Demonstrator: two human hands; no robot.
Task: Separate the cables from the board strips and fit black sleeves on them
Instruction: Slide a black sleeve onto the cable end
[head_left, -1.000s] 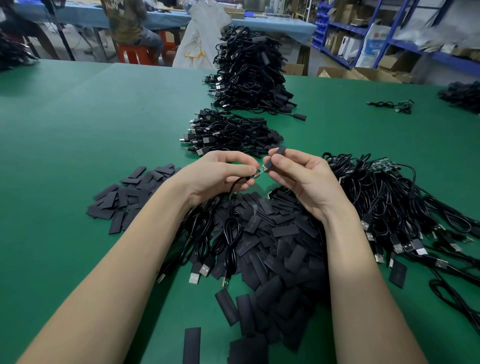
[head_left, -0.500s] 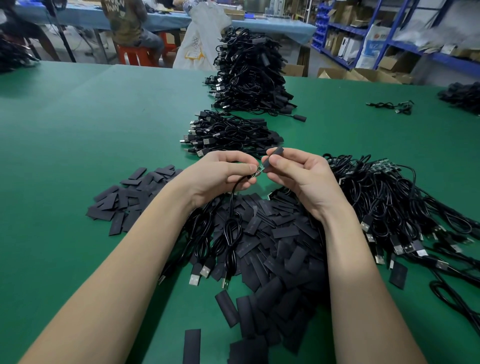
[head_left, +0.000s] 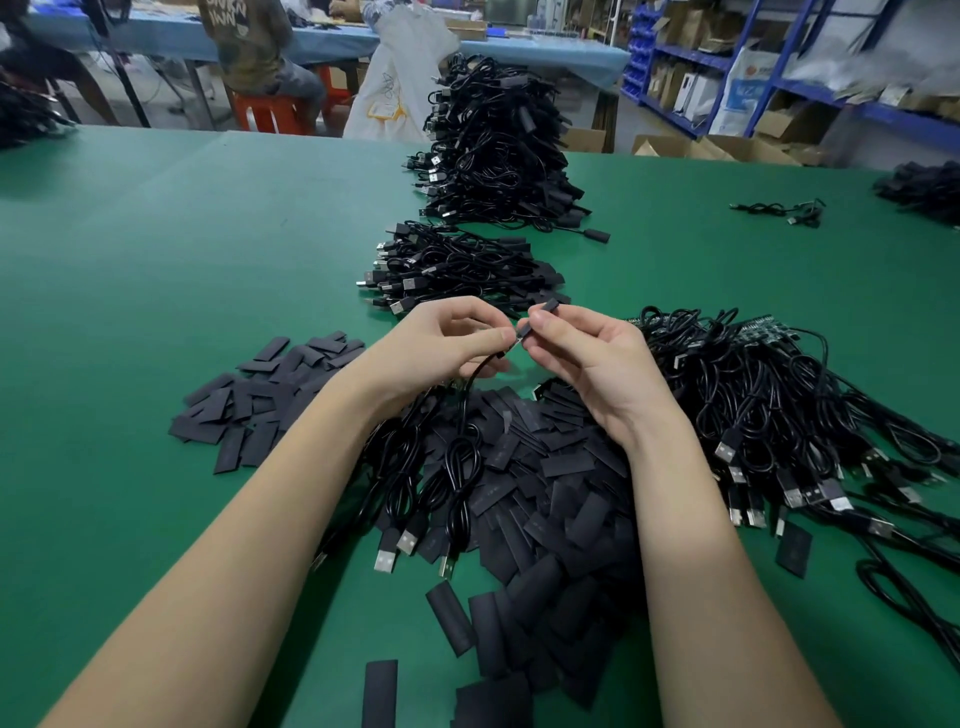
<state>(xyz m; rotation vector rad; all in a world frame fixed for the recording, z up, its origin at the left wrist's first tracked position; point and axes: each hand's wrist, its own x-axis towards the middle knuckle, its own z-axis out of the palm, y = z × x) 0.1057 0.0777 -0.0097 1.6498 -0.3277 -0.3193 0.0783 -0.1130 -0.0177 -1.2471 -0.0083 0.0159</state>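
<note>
My left hand (head_left: 441, 348) pinches the end of a black USB cable (head_left: 464, 467), which hangs coiled down to the table. My right hand (head_left: 582, 358) pinches a black sleeve (head_left: 540, 314) and holds it against the cable's tip; only a sliver of the small board shows between the fingertips. Below my hands lies a large heap of loose black sleeves (head_left: 545, 499). To the right sits a tangle of cables still joined to board strips (head_left: 769, 410).
Two piles of cables (head_left: 462, 270) (head_left: 498, 150) stand behind my hands on the green table (head_left: 156, 260). A smaller sleeve scatter (head_left: 260, 400) lies at the left. A lone cable (head_left: 779, 210) lies far right. People sit at a blue table beyond.
The sleeve in my right hand has slid further over the cable's tip, so less of the small board shows. Both hands stay close together in the same place.
</note>
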